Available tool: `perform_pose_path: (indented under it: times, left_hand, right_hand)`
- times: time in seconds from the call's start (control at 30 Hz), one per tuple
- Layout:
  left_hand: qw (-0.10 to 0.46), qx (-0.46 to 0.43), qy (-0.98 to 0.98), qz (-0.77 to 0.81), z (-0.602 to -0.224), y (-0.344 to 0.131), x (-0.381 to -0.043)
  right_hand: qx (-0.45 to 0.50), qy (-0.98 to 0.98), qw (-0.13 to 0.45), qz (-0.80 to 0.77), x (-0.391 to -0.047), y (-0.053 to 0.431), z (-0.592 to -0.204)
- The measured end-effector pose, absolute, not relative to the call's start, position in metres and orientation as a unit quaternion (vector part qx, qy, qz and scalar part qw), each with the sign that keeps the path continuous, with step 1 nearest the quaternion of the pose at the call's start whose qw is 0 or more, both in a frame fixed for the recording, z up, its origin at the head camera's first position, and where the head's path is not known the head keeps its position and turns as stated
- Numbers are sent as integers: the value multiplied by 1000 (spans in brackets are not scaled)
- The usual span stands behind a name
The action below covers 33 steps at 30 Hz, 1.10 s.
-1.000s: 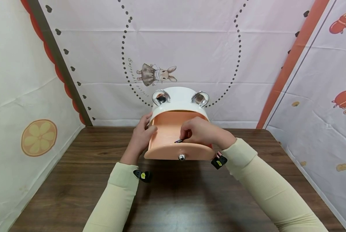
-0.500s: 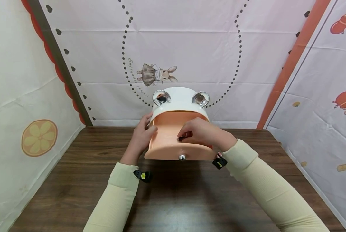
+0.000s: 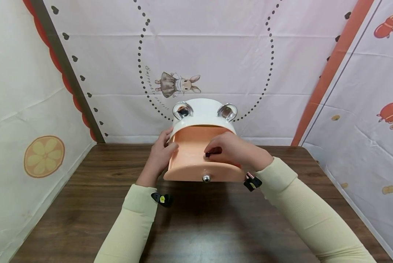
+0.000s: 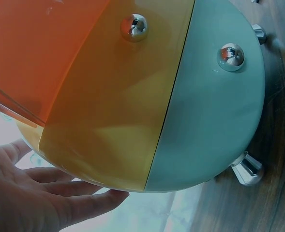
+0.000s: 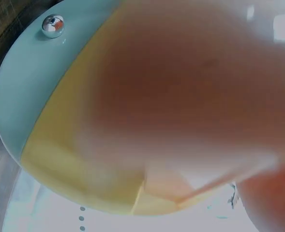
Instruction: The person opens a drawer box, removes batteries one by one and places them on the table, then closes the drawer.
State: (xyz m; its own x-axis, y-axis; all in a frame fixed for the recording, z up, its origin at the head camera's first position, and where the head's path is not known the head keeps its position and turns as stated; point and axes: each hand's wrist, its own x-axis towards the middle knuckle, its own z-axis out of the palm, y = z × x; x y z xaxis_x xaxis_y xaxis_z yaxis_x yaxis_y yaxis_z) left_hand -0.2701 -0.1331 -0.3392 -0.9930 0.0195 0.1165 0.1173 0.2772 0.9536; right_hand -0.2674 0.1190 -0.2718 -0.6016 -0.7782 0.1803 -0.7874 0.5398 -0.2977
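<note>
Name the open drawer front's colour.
The drawer front is peach, best seen in the head view.

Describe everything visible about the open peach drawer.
The peach drawer stands pulled out of the white-topped cabinet, above a closed yellow drawer. It looks like glossy plastic, with a flat floor, side walls and a rounded front bearing one silver ball knob. The thumb of the left hand seems to rest at its left edge; the right hand is inside, pinching a small dark item.
</note>
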Motion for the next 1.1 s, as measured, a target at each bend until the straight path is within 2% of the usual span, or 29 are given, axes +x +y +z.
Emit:
perform_pose_path:
  times: [0.43,0.7,0.87,1.1]
  left_hand:
    - [21,-42,-787,-615,-334,-131,-270]
    - [45,-44,-796,-602,-342,-133,-275]
    - [36,-45,-794,-606,-340,-134,-275]
    - [16,-41,-792,-609,-323,-130,-260]
  right_hand:
    - [432,-874,21,221,-262,140,-259]
    - [406,-875,33,260,-259,156,-254]
    - [387,-872,19,298,-258,166,-252]
    - [362,-870,12,335,-256,179,-252]
